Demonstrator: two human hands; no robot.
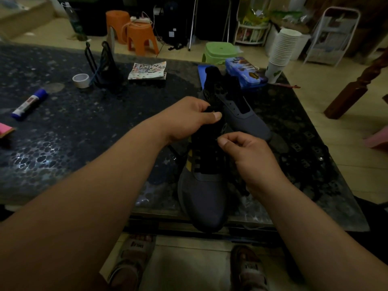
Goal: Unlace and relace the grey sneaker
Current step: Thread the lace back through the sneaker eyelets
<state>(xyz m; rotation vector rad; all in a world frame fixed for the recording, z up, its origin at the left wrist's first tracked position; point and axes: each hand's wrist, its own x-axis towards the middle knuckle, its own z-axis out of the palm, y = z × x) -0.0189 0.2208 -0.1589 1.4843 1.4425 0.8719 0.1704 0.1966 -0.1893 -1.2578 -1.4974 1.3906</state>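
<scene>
A grey sneaker (201, 198) with black laces and yellow side stripes lies on the dark table, its toe over the near edge. My left hand (189, 118) grips the black tongue or collar at the top of this shoe, thumb pressed on it. My right hand (247, 152) pinches a thin black lace end beside the upper eyelets. A second grey sneaker (241, 114) lies behind, toe pointing right, its eyelets bare. Loose black lace (243, 190) trails on the table by my right wrist.
On the table are a glue stick (29, 103), a tape roll (81, 80), a black wire stand (105, 68), a patterned booklet (148, 70), a blue tin (245, 72) and a stack of paper cups (282, 49). Orange stools (136, 32) and a green stool (218, 51) stand beyond.
</scene>
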